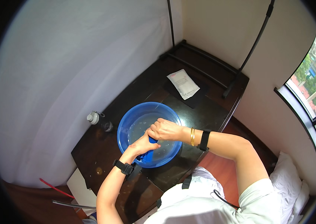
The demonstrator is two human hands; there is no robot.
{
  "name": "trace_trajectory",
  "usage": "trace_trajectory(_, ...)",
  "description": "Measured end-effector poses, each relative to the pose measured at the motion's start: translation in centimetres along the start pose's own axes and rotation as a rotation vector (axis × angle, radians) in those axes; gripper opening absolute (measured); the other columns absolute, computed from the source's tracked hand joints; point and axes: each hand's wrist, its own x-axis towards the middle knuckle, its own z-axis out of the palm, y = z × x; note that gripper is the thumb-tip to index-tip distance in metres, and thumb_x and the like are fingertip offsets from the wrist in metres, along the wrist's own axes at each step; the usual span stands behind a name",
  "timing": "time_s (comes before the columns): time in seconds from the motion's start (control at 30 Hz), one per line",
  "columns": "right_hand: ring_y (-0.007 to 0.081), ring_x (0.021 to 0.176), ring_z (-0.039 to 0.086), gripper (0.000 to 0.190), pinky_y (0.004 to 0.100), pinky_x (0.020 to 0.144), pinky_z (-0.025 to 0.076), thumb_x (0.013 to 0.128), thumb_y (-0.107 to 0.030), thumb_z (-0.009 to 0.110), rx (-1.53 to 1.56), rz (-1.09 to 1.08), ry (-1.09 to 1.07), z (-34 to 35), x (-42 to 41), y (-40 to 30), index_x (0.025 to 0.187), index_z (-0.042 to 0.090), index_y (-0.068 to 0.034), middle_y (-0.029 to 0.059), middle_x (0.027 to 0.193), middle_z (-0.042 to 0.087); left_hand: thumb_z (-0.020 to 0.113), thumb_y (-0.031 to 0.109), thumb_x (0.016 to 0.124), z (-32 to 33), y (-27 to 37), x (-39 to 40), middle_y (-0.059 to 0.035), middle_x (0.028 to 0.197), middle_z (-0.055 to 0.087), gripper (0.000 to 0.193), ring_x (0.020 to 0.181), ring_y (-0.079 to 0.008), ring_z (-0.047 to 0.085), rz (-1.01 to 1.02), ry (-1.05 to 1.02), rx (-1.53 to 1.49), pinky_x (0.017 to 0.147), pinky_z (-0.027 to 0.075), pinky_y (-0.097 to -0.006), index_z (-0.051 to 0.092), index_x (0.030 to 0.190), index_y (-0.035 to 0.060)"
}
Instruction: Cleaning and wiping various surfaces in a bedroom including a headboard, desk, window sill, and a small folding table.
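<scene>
A blue plastic basin (121,131) holding cloudy water stands on the dark wooden table. Over it, my left hand (144,144) grips a bunched blue cloth (146,157), with the thumb stretched out across it. My right hand (165,129) is closed on the upper end of the same cloth and touches my left hand. The lower part of the cloth hangs inside the basin near its front left wall. Both hands are above the water; part of the cloth is hidden by my fingers.
A bottle with a grey lid (93,118) is left of the basin. A white pouch (184,84) lies behind it on a dark mat. The black metal stand (202,74) rests on the table's far end, beside the wall. A pale curtain (62,84) borders the left side.
</scene>
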Motion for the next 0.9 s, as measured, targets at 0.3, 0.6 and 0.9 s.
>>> trace_trajectory(0.3,0.0287,0.054,0.057,0.011,0.0392,0.051,0.044,0.070,-0.008,0.054,0.267,0.454,-0.167,2.2,0.1,0.0,0.076,0.047,-0.001,0.0123,0.058,0.055,0.070,0.011,0.065,0.9,1.0,1.5,-0.0207,0.081,0.061,0.090,0.075,-0.0343,0.061,-0.037,0.416,0.697,0.066,0.048,-0.0417,0.013,0.134,-0.0023)
trace_trajectory(0.6,0.0399,0.075,0.059,0.017,0.0459,0.067,0.048,0.074,-0.009,0.054,0.747,0.983,-0.294,2.3,-0.1,-1.9,0.084,0.054,0.004,0.0241,0.074,0.060,0.059,0.007,0.070,0.9,-1.3,3.3,-0.0062,0.066,0.056,0.057,0.065,-0.0213,0.056,0.355,0.601,1.067,0.060,0.041,-0.0341,0.038,0.124,0.0027)
trace_trajectory(0.9,0.0397,0.080,0.059,0.019,0.0432,0.071,0.047,0.069,-0.011,0.053,0.984,1.221,-0.299,3.4,0.1,-2.5,0.081,0.057,0.003,0.0251,0.079,0.061,0.053,0.006,0.072,0.7,-1.9,3.3,-0.0037,0.064,0.054,0.045,0.064,-0.0177,0.054,0.528,0.652,1.155,0.059,0.041,-0.0323,0.045,0.117,0.0031)
